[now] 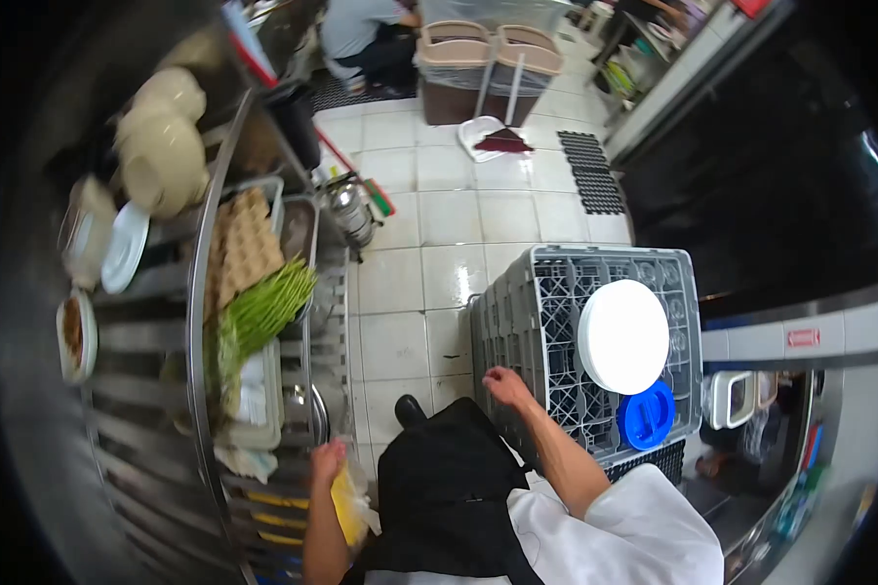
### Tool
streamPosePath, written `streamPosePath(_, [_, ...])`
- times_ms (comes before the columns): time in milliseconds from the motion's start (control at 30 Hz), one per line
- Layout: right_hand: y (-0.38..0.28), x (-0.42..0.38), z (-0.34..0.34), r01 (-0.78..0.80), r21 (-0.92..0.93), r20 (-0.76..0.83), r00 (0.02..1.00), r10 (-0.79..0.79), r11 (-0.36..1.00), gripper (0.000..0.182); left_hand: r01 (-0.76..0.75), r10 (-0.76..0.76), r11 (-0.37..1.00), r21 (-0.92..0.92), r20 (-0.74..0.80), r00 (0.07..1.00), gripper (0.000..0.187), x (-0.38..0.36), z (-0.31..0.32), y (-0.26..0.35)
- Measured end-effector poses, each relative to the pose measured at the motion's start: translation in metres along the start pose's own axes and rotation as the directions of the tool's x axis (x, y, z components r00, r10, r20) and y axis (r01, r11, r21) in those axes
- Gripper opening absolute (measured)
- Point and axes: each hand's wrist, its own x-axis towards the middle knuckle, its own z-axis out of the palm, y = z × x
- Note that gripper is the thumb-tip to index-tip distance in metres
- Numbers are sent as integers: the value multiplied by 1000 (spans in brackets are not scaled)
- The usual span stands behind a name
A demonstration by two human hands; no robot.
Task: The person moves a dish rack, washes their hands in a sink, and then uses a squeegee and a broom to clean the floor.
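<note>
My left hand (pixel 329 456) is low beside the metal shelf rack at left, close to a yellow item in clear plastic (pixel 349 502); its fingers are too small and blurred to tell whether they hold anything. Near the left side of a grey crate stack (pixel 507 336), my right hand (pixel 504 386) hangs with loosely bent fingers and nothing visible in it. On the stack, a white round plate or lid (pixel 623 336) rests above several glasses in compartments, with a blue lid (pixel 647 415) beside it.
Egg trays (pixel 247 244) and green stalks (pixel 263 310) lie on the left rack (pixel 203 292). Ahead, two bins (pixel 456 73), a dustpan (pixel 480 138) and a black mat (pixel 591 173) are on the tiled floor. Another person (pixel 359 44) crouches at the back.
</note>
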Motion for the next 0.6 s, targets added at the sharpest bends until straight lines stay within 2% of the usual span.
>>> streamPosePath(67, [9, -4, 12, -90, 150, 58, 995, 82, 985, 27, -66, 63, 988, 141, 28, 998, 23, 42, 29, 83])
streamPosePath(133, [0, -12, 17, -191, 237, 106, 980, 170, 953, 27, -130, 113, 965, 226, 85, 990, 20, 81, 62, 140])
streamPosePath(200, [-19, -13, 15, -195, 196, 60, 980, 187, 961, 30, -196, 164, 934, 299, 132, 978, 17, 107, 93, 178])
streamPosePath(267, [-27, 5, 19, -223, 239, 103, 973, 204, 945, 33, -294, 227, 910, 292, 243, 943, 14, 118, 115, 191])
streamPosePath(333, [-40, 35, 18, -143, 179, 135, 984, 120, 973, 36, -344, 226, 848, 403, 312, 923, 16, 137, 116, 190])
streamPosePath(367, [-55, 52, 13, -156, 211, 143, 981, 128, 965, 37, -357, 220, 832, 425, 337, 915, 16, 139, 117, 189])
streamPosePath(433, [-78, 86, -2, -144, 239, 212, 973, 93, 960, 34, -165, 53, 819, 549, 215, 975, 16, 133, 107, 184])
streamPosePath(500, [-96, 142, -16, -89, 315, 208, 978, 23, 945, 33, 31, -87, 865, 501, 88, 992, 13, 133, 99, 171])
streamPosePath(533, [-98, 168, -16, -61, 346, 200, 980, -10, 936, 32, 40, -86, 866, 498, 70, 994, 13, 133, 97, 177])
streamPosePath(600, [-131, 208, -57, -28, 346, 162, 986, -30, 938, 32, -77, -103, 826, 559, 283, 953, 14, 120, 90, 172])
